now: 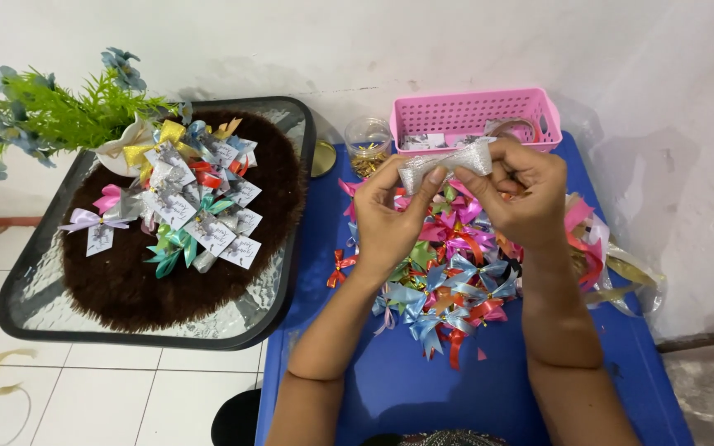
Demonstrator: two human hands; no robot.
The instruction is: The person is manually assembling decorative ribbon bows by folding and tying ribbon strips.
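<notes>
Both hands hold a silver glitter ribbon bow [446, 163] up over a blue table [390, 388]. My left hand [390, 216] pinches its left loop, thumb on the front. Gripping the right side and the middle of the bow is my right hand [516, 190]. Under the hands lies a pile of small coloured ribbon bows [456, 285] in blue, pink, red and green.
A pink perforated basket [473, 116] and a clear jar of gold bits [368, 144] stand at the table's back. To the left, a glass-topped side table [43, 289] carries a brown furry mat [126, 281], tagged bows [200, 206] and a pot of artificial blue flowers [59, 111].
</notes>
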